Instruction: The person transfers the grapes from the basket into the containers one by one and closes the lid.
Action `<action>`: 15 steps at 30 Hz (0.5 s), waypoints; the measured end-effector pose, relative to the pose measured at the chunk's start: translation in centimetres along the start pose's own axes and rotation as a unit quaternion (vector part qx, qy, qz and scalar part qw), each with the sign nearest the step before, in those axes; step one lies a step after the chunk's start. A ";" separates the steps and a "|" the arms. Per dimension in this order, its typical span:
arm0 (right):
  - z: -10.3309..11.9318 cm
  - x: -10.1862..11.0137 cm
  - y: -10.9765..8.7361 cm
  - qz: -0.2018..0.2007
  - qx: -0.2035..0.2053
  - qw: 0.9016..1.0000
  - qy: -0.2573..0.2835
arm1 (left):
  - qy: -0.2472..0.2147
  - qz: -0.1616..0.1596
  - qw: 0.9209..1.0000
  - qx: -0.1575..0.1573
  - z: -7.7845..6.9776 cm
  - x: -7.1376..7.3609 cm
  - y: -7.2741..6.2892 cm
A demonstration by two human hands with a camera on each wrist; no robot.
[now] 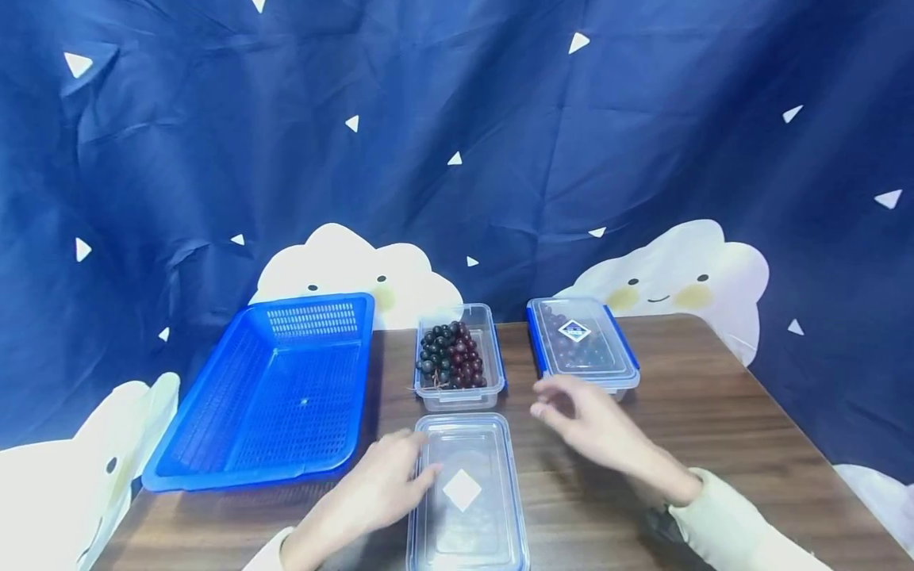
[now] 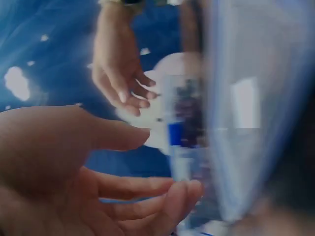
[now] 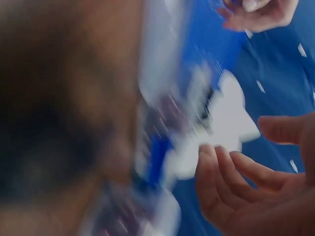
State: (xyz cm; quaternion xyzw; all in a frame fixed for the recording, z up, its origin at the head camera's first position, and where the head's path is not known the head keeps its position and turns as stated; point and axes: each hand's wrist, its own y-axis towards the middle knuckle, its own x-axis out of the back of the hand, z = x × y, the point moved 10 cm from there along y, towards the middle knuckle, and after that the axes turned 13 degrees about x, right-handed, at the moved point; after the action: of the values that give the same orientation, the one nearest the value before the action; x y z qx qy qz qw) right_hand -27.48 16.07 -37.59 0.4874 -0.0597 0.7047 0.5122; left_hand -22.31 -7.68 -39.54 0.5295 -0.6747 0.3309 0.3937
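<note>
A clear rectangular lid (image 1: pixel 474 535) with a bluish rim and a white diamond label lies at the table's near middle. My left hand (image 1: pixel 382 484) is at its left edge, fingers loosely bent; whether they touch it I cannot tell. Behind the lid stands an uncovered clear container (image 1: pixel 464 400) with dark green and dark red grapes (image 1: pixel 450 357) inside. To the right, a second container (image 1: pixel 596 361) has its lid on, with blue side clips and grapes dimly visible through it. My right hand (image 1: pixel 589 420) hovers just in front of that container, fingers loosely curved and holding nothing.
A large blue plastic basket (image 1: pixel 300 404) stands on the left of the wooden table (image 1: pixel 714 396). A dark blue curtain (image 1: pixel 457 95) with white triangles and smiling clouds hangs behind the table. Both wrist views are blurred.
</note>
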 end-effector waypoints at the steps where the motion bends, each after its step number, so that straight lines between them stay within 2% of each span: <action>1: 0.1 -1.3 -0.4 0.029 -0.003 0.999 0.021 | 0.004 0.007 1.000 0.005 0.8 -0.5 -0.5; 3: 0.1 -3.7 -1.3 0.075 -0.014 0.995 0.063 | -0.013 0.022 1.000 0.017 2.4 -1.5 -1.2; 5: 0.0 -5.8 -2.2 0.108 -0.032 0.987 0.115 | -0.058 0.040 0.997 0.038 4.1 -2.5 -1.5; 7: -0.2 -7.7 -3.1 0.133 -0.061 0.975 0.167 | -0.134 0.068 0.986 0.076 6.0 -3.4 -1.6; 9: -0.5 -9.2 -4.0 0.149 -0.100 0.957 0.227 | -0.227 0.098 0.962 0.116 7.8 -4.4 -1.6; 11: -0.6 -10.3 -4.6 0.154 -0.133 0.938 0.282 | -0.309 0.124 0.931 0.150 9.2 -5.3 -1.5; 13: -0.7 -11.0 -5.0 0.152 -0.159 0.921 0.322 | -0.374 0.149 0.900 0.167 10.0 -6.0 -1.4; 14: -0.8 -11.1 -5.1 0.149 -0.165 0.916 0.335 | -0.391 0.157 0.891 0.170 10.2 -6.3 -1.3; 15: -0.7 -11.2 -5.1 0.147 -0.169 0.912 0.343 | -0.401 0.161 0.886 0.169 10.3 -6.5 -1.2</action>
State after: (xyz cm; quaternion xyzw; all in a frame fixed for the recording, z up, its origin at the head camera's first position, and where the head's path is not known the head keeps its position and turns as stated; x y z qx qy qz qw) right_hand -23.99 11.46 -48.44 0.1076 -0.0699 0.8750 0.4667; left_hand -22.17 -13.87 -50.05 0.5598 -0.7847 0.2582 -0.0646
